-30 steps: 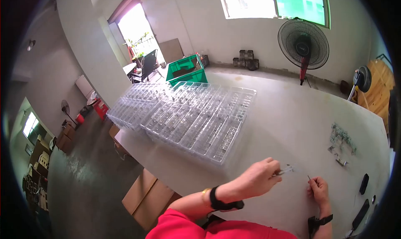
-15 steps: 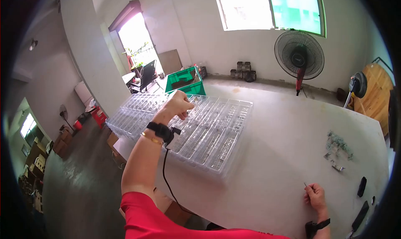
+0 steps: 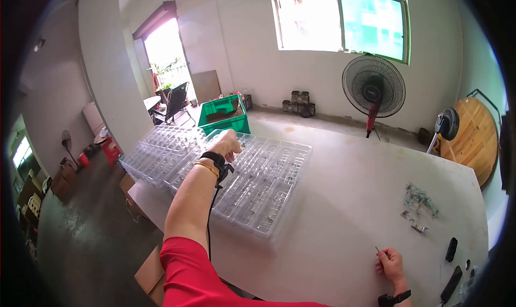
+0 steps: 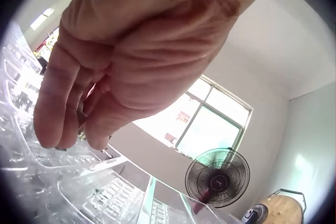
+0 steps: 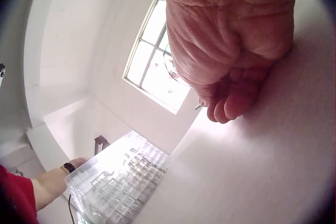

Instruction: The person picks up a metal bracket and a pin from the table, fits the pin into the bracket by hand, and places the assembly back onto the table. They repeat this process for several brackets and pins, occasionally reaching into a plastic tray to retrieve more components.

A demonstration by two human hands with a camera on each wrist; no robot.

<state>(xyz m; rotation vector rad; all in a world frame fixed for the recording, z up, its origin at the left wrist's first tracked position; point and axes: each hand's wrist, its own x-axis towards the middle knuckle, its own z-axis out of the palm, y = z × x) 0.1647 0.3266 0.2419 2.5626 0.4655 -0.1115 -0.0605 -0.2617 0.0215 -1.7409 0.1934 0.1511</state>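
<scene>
My left hand (image 3: 228, 144) reaches over a clear plastic compartment box (image 3: 258, 199), its fingers pointing down into the far compartments. Close up in the left wrist view, the fingers (image 4: 51, 124) are bent together, and a sliver of a small metal piece (image 4: 81, 116) shows between them; its shape is mostly hidden. Shiny metal parts fill the box's long compartments. On the bare tabletop near the front, my right hand (image 3: 391, 264) pinches a thin grey metal pin (image 5: 198, 107), whose tip sticks out past the thumb.
A second clear compartment box (image 3: 156, 154) adjoins on the left, with a green crate (image 3: 223, 116) behind. Loose metal parts (image 3: 419, 200) lie on the white table (image 3: 344, 199) at right, near black objects (image 3: 451, 249). A fan (image 3: 373, 87) stands beyond.
My left hand went from beside the right hand, with small metal pieces in its fingers, to over the compartment box and stays there. The right hand keeps its pinch on the pin.
</scene>
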